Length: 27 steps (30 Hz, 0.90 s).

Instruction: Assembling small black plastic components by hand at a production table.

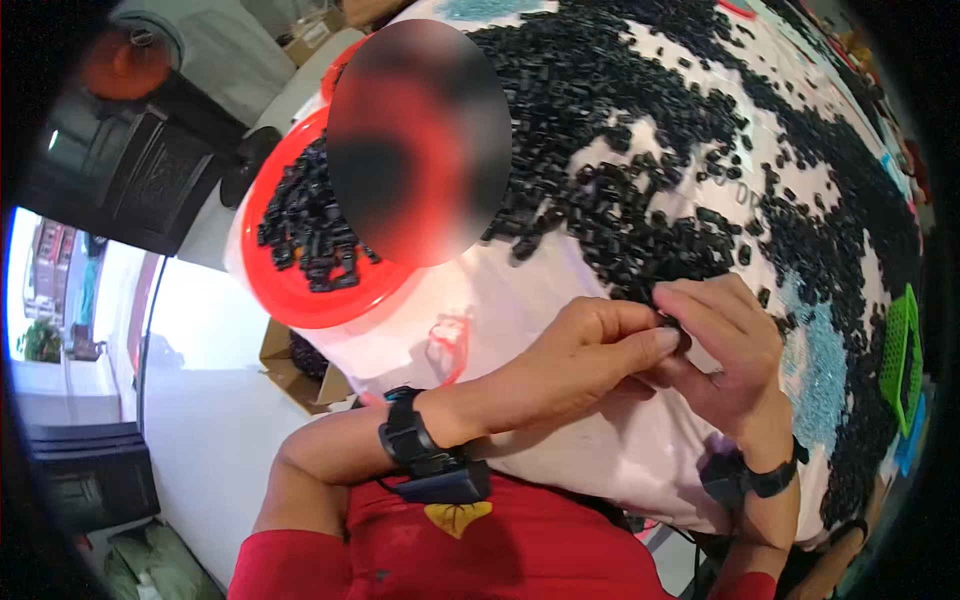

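Note:
Over the near edge of the pile, my left hand (590,350) and my right hand (728,350) meet, fingertips nearly touching. Between them a small black plastic piece (673,326) is pinched; my fingers cover most of it, so its exact shape is hidden. Just beyond my hands spreads a wide heap of small black plastic pieces (640,215) on a pale-covered table (530,300). Small light-blue clear pieces (818,350) lie in a patch to the right of my right hand.
A red round tray (290,305) at the left holds more black pieces, partly behind a blurred area. A pinkish plastic scrap (449,345) lies nearer. A green basket (903,360) stands at the right edge. An open cardboard box (285,365) sits below the table's left side.

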Motion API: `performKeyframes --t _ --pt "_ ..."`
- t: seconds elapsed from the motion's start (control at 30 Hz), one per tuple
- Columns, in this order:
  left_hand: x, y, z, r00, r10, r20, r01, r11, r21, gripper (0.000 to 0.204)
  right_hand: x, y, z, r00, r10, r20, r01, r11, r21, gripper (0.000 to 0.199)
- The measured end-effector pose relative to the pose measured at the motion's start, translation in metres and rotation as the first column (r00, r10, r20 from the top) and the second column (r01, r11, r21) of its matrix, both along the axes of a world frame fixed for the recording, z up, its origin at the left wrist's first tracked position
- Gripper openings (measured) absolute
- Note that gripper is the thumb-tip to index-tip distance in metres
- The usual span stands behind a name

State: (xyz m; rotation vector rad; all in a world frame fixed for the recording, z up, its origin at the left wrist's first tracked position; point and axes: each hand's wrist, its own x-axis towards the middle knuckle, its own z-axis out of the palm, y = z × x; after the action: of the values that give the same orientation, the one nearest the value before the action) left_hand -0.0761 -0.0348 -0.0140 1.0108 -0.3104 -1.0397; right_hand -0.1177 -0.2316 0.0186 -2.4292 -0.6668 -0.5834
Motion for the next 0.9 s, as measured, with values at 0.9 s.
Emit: performKeyframes --t 0.9 --pt "0.025 0.007 0.012 0.110 -0.202 0.973 -0.346 0.910 0.228 0.029 -0.001 -0.034 0.012 0.890 -0.130 -0.437 0.109 0.991 -0.074 0.011"
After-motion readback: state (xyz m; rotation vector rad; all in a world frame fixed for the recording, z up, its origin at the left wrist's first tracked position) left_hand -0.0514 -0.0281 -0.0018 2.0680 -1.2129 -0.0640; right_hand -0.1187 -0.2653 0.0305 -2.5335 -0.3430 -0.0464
